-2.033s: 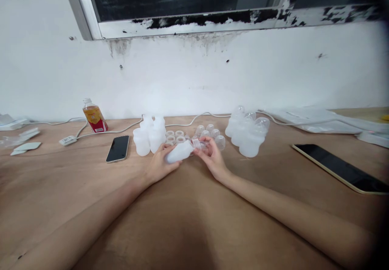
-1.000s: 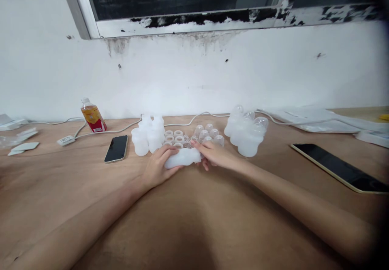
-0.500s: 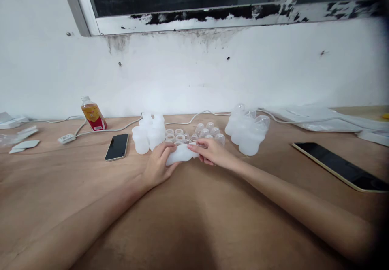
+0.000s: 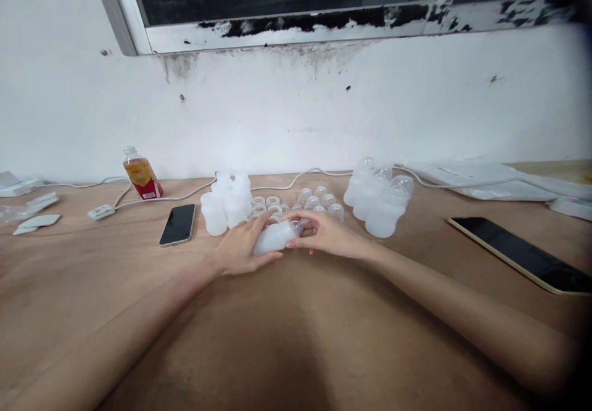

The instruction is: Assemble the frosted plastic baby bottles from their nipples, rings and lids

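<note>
My left hand [image 4: 243, 246] is wrapped around a milky white baby bottle [image 4: 274, 238], which lies on its side just above the table. At the bottle's right end, my right hand [image 4: 329, 232] pinches a clear top piece [image 4: 298, 226]; fingers partly cover it, and I cannot tell whether it is a nipple or a cap. Just behind the hands lie several pale rings [image 4: 272, 201] and several clear domed caps [image 4: 327, 200]. White bottles without tops [image 4: 214, 214] stand upright to the left. On the right are bottles with clear domes [image 4: 383, 211].
A phone [image 4: 177, 225] lies left of the bottles, with a drink bottle [image 4: 142, 174] behind it. A larger dark-screened device [image 4: 518, 254] lies at right. White cable [image 4: 287, 184] runs along the wall, and plastic bags [image 4: 472, 180] lie at the back right.
The bottle now shows a clear piece at its right end, where my right fingers have shifted round. My left fingers have spread and moved over the bottle's body.
</note>
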`<state>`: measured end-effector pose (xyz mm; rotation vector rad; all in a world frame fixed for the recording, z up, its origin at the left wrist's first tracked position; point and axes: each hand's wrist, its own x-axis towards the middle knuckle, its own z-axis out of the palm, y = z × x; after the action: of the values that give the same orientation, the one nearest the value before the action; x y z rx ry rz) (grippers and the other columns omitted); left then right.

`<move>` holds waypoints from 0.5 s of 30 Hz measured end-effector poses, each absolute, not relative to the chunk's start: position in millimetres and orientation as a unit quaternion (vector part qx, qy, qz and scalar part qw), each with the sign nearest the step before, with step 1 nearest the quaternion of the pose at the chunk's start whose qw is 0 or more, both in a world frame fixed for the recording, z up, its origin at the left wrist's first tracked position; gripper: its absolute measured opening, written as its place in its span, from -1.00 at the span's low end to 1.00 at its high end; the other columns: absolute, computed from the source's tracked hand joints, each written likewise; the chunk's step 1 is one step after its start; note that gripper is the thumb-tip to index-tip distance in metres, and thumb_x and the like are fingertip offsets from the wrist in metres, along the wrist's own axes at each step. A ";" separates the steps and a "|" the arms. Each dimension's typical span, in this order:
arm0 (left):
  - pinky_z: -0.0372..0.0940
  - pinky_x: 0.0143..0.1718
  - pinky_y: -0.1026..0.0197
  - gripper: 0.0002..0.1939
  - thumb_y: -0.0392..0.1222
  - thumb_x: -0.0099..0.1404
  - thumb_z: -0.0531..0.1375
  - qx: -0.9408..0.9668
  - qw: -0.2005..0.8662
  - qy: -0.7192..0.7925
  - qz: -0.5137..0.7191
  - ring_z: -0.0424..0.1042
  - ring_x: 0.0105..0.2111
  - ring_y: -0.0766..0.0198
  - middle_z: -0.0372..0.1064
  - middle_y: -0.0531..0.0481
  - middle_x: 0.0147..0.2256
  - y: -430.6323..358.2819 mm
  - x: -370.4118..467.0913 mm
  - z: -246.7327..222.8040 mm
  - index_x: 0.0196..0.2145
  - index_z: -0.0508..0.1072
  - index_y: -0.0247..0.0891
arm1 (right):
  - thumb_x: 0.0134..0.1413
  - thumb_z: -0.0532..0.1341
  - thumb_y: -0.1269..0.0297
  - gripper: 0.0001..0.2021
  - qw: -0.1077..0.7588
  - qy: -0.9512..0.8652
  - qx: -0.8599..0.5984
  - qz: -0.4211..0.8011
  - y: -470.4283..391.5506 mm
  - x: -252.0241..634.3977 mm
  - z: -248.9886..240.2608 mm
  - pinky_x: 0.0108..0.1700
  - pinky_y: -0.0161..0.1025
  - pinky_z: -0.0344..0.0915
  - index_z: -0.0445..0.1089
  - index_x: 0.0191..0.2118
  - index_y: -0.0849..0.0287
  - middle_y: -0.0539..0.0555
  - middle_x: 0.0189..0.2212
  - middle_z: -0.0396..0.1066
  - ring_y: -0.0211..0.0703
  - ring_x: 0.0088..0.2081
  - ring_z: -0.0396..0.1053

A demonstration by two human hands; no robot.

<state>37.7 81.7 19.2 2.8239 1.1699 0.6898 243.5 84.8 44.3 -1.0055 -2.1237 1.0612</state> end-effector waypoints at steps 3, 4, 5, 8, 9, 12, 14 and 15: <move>0.23 -0.41 0.15 -0.44 0.12 0.15 -0.03 0.902 0.017 0.402 0.157 0.38 -0.34 0.08 0.35 -0.12 -0.27 79.7 38.4 21.2 0.03 0.03 -0.22 | -0.27 0.26 0.16 -0.58 0.290 -0.809 -0.381 0.341 81.9 242.2 42.0 -0.56 -0.39 0.24 0.27 -0.16 0.09 0.04 -0.18 0.26 -0.33 -0.42 0.23; 0.22 -0.44 0.17 -0.48 0.11 0.15 -0.04 0.902 0.014 0.405 0.152 0.39 -0.38 0.09 0.36 -0.10 -0.32 79.0 38.8 20.6 -0.01 0.08 -0.23 | -0.27 0.26 0.16 -0.58 0.291 -0.813 -0.389 0.322 80.9 241.5 40.5 -0.53 -0.38 0.23 0.27 -0.18 0.11 0.02 -0.26 0.29 -0.35 -0.46 0.22; 0.22 -0.45 0.18 -0.50 0.10 0.15 -0.04 0.902 0.007 0.404 0.154 0.39 -0.40 0.09 0.37 -0.09 -0.36 78.3 39.2 19.5 -0.04 0.11 -0.24 | -0.27 0.26 0.16 -0.59 0.292 -0.814 -0.399 0.306 79.9 240.6 38.8 -0.52 -0.38 0.21 0.27 -0.19 0.12 -0.01 -0.36 0.30 -0.36 -0.50 0.20; 0.23 -0.39 0.16 -0.53 0.08 0.15 -0.02 0.896 -0.028 0.401 0.188 0.39 -0.36 0.09 0.36 -0.10 -0.37 76.3 41.3 14.1 -0.07 0.13 -0.27 | -0.24 0.25 0.14 -0.59 0.281 -0.814 -0.421 0.284 77.2 237.8 35.7 -0.54 -0.38 0.15 0.25 -0.18 0.15 -0.08 -0.57 0.21 -0.37 -0.58 0.16; 0.23 -0.38 0.16 -0.54 0.07 0.16 -0.02 0.893 -0.034 0.402 0.199 0.39 -0.34 0.08 0.36 -0.12 -0.35 75.6 42.2 12.2 -0.08 0.13 -0.28 | -0.23 0.24 0.14 -0.58 0.274 -0.818 -0.425 0.275 76.3 237.1 36.5 -0.55 -0.38 0.14 0.24 -0.17 0.15 -0.09 -0.59 0.19 -0.36 -0.58 0.16; 0.24 -0.36 0.12 -0.54 0.06 0.16 -0.01 0.882 -0.035 0.414 0.222 0.38 -0.30 0.06 0.36 -0.15 -0.29 73.3 45.5 7.9 -0.07 0.13 -0.29 | -0.16 0.19 0.12 -0.57 0.233 -0.847 -0.426 0.215 74.4 239.4 46.9 -0.49 -0.35 0.17 0.23 -0.10 0.11 -0.05 -0.56 0.26 -0.30 -0.54 0.23; 0.25 -0.33 0.11 -0.53 0.05 0.15 0.01 0.876 -0.019 0.419 0.240 0.36 -0.26 0.05 0.34 -0.14 -0.23 72.2 47.4 6.3 -0.05 0.12 -0.26 | -0.15 0.18 0.12 -0.53 0.185 -0.874 -0.426 0.145 74.4 246.6 58.3 -0.40 -0.29 0.19 0.20 -0.05 0.07 0.00 -0.47 0.34 -0.21 -0.44 0.30; 0.25 -0.31 0.11 -0.51 0.05 0.14 0.03 0.871 -0.006 0.423 0.252 0.36 -0.24 0.06 0.34 -0.13 -0.20 72.3 48.0 5.6 -0.04 0.11 -0.25 | -0.17 0.19 0.13 -0.51 0.155 -0.882 -0.432 0.105 75.0 252.0 63.9 -0.35 -0.26 0.19 0.20 -0.03 0.06 0.02 -0.42 0.36 -0.15 -0.38 0.31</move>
<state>48.0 72.3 5.6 2.7461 1.3328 0.7950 252.0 75.0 63.9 -1.2381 -2.5267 0.3013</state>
